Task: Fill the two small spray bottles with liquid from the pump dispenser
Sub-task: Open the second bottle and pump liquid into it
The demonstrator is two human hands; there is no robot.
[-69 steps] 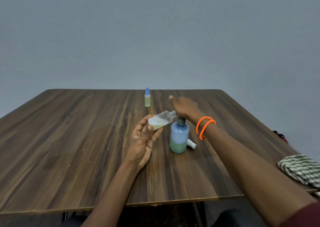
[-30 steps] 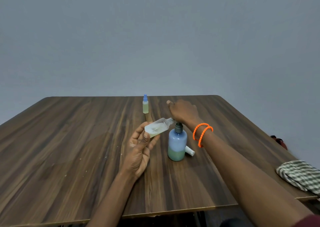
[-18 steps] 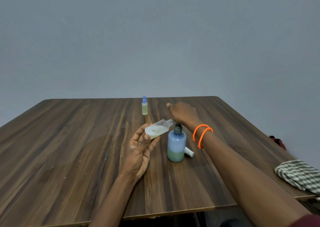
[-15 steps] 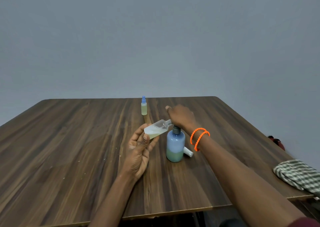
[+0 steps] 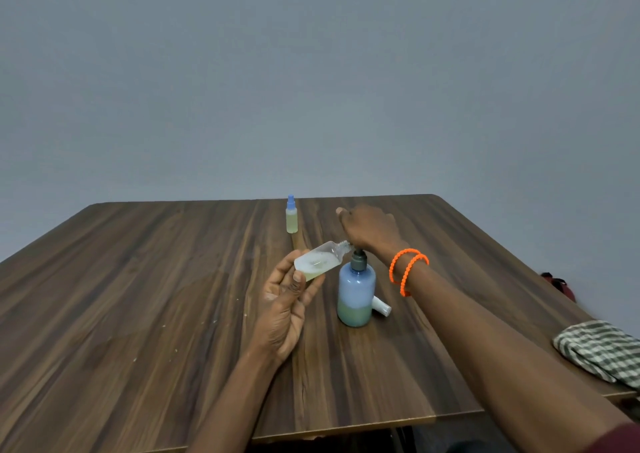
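head view, landmark: we're placing everything off the pump dispenser [image 5: 356,293], the blue bottle standing mid-table with greenish liquid in its bottom third.

left hand: our left hand [image 5: 285,302] sits just left of the dispenser, thumb and fingers pinched round the base of the open spray bottle [image 5: 320,261]. That bottle is tipped on its side, uncapped neck pointing at the dispenser's spout, right up against it as far as we can tell.

right hand: our right hand [image 5: 370,229] is on top of the dispenser's pump head, palm down. Fingers look stretched forward, not wrapped round anything, though the head itself is hidden under the hand.

liquid so far: a thin yellowish layer lies along the low side of the tilted bottle, so we reckon it's only partly full.

second bottle: the capped spray bottle [image 5: 291,214] stands upright behind and left of the dispenser, well apart, blue sprayer on, pale liquid inside. Looks done to us.

loose cap: a white cap [image 5: 381,306] lies on the table [image 5: 138,279] touching the dispenser's right side, probably the open bottle's sprayer.

other stuff: orange bangles [image 5: 407,271] on the right wrist; checked cloth [image 5: 602,348] far right of the dispenser, at the table edge.

step in hand: pumping into bottle two, we'd say.

next move: more presses, neck kept on the spout so nothing dribbles, then upright and cap on.
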